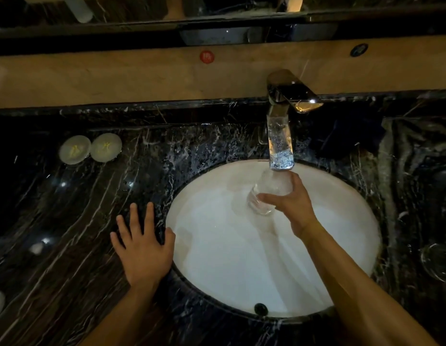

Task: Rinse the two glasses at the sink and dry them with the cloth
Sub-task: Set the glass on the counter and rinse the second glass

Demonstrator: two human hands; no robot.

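Right now my right hand is wrapped around a clear glass, fingers and thumb curled round its side, holding it tilted over the white sink just below the spout of the chrome tap. Whether water is running into it is hard to tell in this dim light. My left hand lies flat on the dark marble worktop at the left rim of the sink, fingers straight and spread, the thumb reaching over the sink's edge, holding nothing. The second glass stands on the worktop near its right edge, well apart from the sink rim, and is only faintly visible. A dark cloth lies on the worktop just right of the tap, toward the back edge. Two round white lids or coasters sit side by side, touching, near the back left of the worktop. A small black overflow hole shows on the sink wall nearest me.
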